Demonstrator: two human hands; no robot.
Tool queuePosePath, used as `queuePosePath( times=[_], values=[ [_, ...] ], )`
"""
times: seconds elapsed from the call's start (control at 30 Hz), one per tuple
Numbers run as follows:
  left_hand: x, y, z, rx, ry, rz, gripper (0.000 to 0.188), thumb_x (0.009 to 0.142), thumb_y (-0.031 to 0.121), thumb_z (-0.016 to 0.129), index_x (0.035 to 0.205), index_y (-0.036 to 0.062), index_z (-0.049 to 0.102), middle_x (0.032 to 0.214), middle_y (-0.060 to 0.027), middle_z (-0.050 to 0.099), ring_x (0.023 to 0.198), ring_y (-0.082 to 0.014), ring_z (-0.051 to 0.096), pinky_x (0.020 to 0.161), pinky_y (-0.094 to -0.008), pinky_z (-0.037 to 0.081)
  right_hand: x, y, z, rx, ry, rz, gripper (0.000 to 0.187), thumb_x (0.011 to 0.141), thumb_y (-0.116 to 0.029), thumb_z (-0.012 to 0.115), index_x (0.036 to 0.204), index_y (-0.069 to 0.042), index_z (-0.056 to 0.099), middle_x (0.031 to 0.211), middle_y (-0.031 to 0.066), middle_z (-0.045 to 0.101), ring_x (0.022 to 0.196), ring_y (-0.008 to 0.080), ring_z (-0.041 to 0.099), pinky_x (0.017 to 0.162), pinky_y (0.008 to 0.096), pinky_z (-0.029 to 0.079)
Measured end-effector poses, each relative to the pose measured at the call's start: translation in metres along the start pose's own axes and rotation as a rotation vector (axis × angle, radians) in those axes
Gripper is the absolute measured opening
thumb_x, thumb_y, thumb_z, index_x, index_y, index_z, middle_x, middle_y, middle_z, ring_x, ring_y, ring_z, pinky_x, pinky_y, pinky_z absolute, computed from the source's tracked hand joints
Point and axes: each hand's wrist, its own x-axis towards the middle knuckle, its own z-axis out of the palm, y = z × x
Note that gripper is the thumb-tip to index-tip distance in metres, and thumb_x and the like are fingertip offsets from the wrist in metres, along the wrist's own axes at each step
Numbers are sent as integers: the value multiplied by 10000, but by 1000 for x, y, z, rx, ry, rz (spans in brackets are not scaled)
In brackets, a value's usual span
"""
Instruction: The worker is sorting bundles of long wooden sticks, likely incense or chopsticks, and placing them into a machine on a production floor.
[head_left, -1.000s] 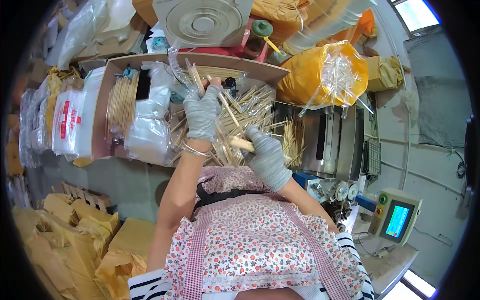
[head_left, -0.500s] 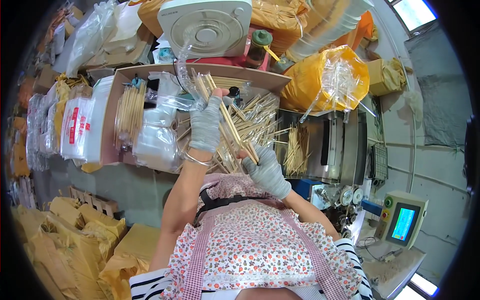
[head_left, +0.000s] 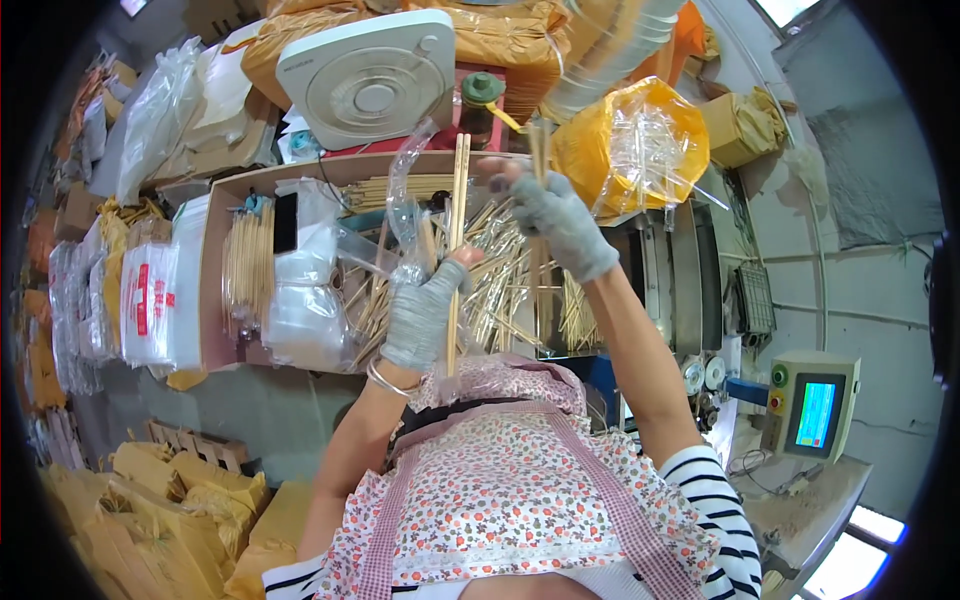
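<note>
My left hand [head_left: 425, 310], in a grey glove with bare fingertips, is closed round a pair of pale wooden chopsticks [head_left: 459, 210] that stand nearly upright in the picture. A strip of clear plastic wrap [head_left: 404, 185] rises beside them from the same hand. To the right, my right hand [head_left: 565, 225], gloved alike, grips more wooden sticks [head_left: 541, 150] that are smeared by motion; they look like chopsticks. Beneath both hands, many wrapped chopsticks [head_left: 500, 305] lie heaped in a cardboard box [head_left: 215, 235].
Bundled bare sticks [head_left: 248, 265], a dark phone [head_left: 285, 222] and clear plastic bags [head_left: 305, 310] lie in the box's left part. Behind it stand a white fan [head_left: 375, 95], a green-lidded jar [head_left: 482, 95] and a yellow sack [head_left: 570, 150]. A control screen [head_left: 817, 412] is at right.
My right hand has moved up and away from the left, now with blurred sticks in it. My left hand has come lower, and its chopsticks stand more upright. The view has shifted slightly.
</note>
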Motion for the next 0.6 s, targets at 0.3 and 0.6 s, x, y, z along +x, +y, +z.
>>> queuePosePath(
  times=[0.3,0.6],
  values=[
    [-6,6,11,157,-12,1,169,841,147,611,889,-8,660,644,2,580,556,-43,474,533,-198,386,6,14,5,222,-63,154,193,777,-175,700,901,-107,569,584,-101,413,479,16,339,445,180,247],
    [-4,8,18,174,-15,-16,203,844,166,608,909,-20,658,616,-1,562,564,-53,486,570,-206,412,6,12,2,190,-53,100,176,793,-185,679,890,-72,586,603,-80,456,488,17,357,444,180,271]
  ],
)
